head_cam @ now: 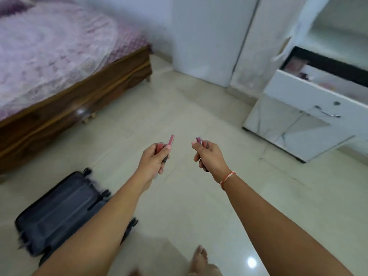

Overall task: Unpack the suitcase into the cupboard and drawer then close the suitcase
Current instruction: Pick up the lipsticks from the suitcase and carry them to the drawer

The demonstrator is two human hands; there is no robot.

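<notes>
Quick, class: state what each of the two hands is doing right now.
Left hand: closed, holding slim pink tubes.
Right hand: closed, holding more pink tubes.

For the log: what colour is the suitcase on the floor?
Dark grey suitcase, head view.

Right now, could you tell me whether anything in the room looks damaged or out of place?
The white cabinet under the open drawer shows dark crack-like lines across its glossy front. The suitcase lies flat on the floor; nothing looks spilled.
</notes>
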